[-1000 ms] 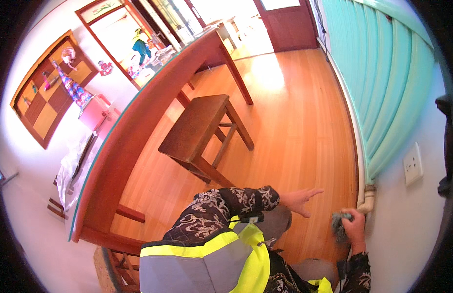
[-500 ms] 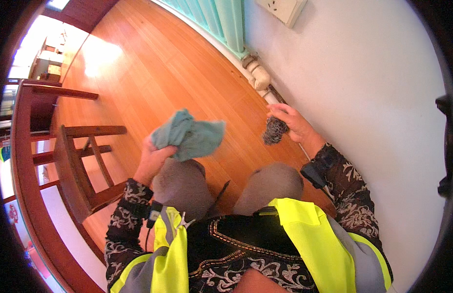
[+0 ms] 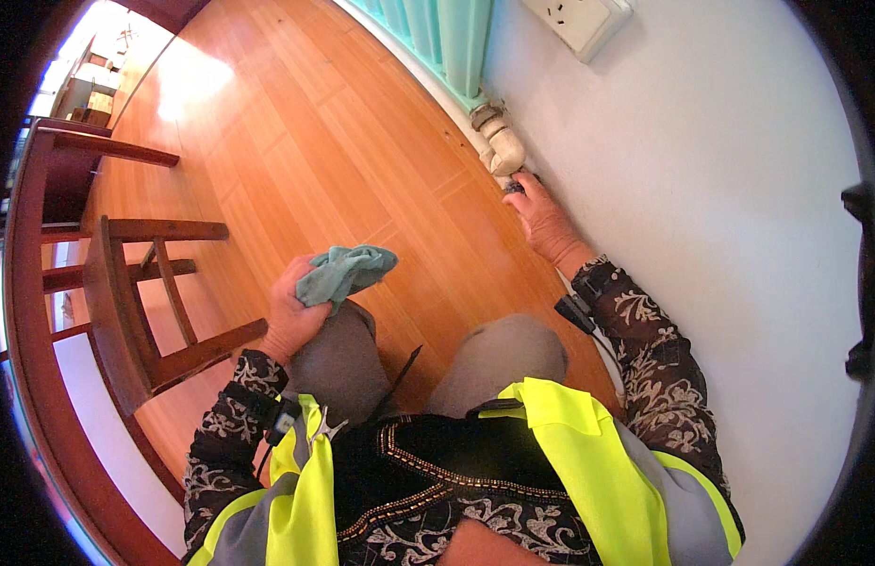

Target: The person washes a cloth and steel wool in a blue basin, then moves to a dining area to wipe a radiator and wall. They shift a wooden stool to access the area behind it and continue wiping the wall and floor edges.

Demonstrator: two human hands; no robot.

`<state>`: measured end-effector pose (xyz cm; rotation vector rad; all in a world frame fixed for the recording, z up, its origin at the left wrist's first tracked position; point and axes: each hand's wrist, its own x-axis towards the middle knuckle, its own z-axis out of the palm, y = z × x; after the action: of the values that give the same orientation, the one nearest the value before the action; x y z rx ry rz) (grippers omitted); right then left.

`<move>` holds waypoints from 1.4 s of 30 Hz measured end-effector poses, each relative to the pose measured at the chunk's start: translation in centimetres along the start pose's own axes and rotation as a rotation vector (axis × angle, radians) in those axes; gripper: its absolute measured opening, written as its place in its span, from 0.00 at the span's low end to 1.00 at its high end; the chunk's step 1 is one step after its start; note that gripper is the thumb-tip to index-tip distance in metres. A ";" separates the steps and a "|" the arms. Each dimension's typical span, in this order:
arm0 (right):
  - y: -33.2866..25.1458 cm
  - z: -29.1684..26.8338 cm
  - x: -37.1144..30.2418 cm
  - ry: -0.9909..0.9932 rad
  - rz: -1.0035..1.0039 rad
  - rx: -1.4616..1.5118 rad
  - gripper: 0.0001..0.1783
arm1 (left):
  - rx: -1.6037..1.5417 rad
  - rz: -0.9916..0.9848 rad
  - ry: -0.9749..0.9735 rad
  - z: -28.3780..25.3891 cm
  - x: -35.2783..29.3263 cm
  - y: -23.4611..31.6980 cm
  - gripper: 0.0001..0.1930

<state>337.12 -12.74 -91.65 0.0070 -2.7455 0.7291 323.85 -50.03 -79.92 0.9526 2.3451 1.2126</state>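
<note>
A bunched blue-green cloth [image 3: 348, 272] is gripped in my left hand [image 3: 294, 313], above my left knee. My right hand [image 3: 549, 224] reaches low along the wall, its fingers closed around a dark, mesh-like scouring pad [image 3: 514, 188]. Only a small part of that pad shows past the fingers. Those fingertips are just below the cream pipe elbow [image 3: 503, 151]; whether the pad touches the pipe there is hidden by the hand.
A pale green radiator [image 3: 447, 42] stands against the white wall [image 3: 701, 189], its lower end joined to the pipe. Higher on that wall is a socket [image 3: 579, 21]. To the left, dark wooden furniture [image 3: 126, 302] stands on the wood-plank floor [image 3: 296, 141].
My right hand has moved forward with the scouring pad, down to the pipe at the wall's foot. The cloth in my left hand has come slightly lower and is bunched smaller.
</note>
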 end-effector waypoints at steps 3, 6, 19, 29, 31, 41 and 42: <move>0.4 -0.5 -0.5 -0.037 0.003 0.077 0.09 | 0.053 0.021 -0.010 0.1 0.6 0.5 0.15; -0.7 -2.5 -1.0 -0.302 0.005 -0.013 0.08 | -0.157 -0.220 -0.156 0.3 2.7 1.2 0.17; -14.6 -24.9 -3.1 0.528 -0.054 -0.338 0.09 | -0.816 -0.423 -0.149 19.5 20.8 0.9 0.18; -14.2 -29.2 -7.3 0.418 -0.147 -0.703 0.05 | -1.418 -0.638 -0.140 23.5 21.2 -1.8 0.20; -14.6 -29.1 -7.3 0.434 -0.187 -0.706 0.05 | -1.273 -0.670 -0.063 24.4 21.6 -1.3 0.18; -20.1 -28.7 -10.0 0.503 -0.243 -0.904 0.06 | -1.090 -0.807 0.039 25.2 24.0 -1.2 0.10; -20.6 -28.5 -10.3 0.521 -0.246 -0.894 0.05 | -1.108 -0.815 0.030 25.8 24.4 -1.5 0.09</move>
<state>356.77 -17.57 -61.06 -0.0323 -2.2654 -0.5207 320.05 -18.53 -95.91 -0.3522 1.3531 1.7123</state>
